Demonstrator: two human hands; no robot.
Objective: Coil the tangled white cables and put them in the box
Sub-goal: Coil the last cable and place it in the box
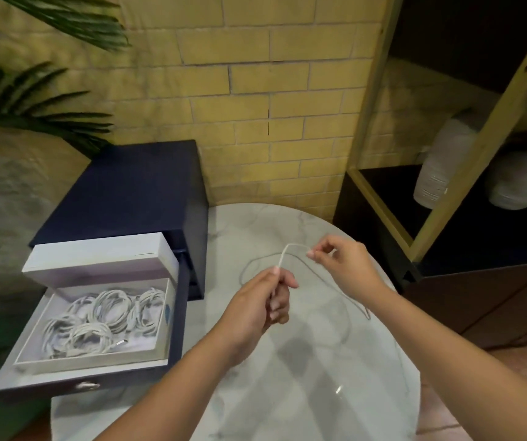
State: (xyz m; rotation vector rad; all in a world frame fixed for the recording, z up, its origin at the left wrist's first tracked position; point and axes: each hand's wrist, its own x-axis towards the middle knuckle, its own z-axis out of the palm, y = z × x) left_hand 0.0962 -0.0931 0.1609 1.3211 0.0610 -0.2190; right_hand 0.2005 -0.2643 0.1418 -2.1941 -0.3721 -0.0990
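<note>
Your left hand (260, 300) is fisted around one white cable (335, 281), thumb and forefinger pinching it where it rises out of the grip. Your right hand (345, 265) pinches the same cable at its fingertips (310, 253), just right of and a little beyond the left; a short arch of cable runs between the two grips. The rest of that cable trails loose over the round marble bench (303, 393), looping left behind your left hand and right under your right wrist toward the bench's right edge. Open white box (103, 358) sits at the left, just beside the bench, lid (96, 259) propped at its far side. Several coiled cables (106, 316) lie inside it. The box rests in a dark blue case (135, 192). Palm fronds (33, 100) far left, wooden shelf (447, 173) far right.
</note>
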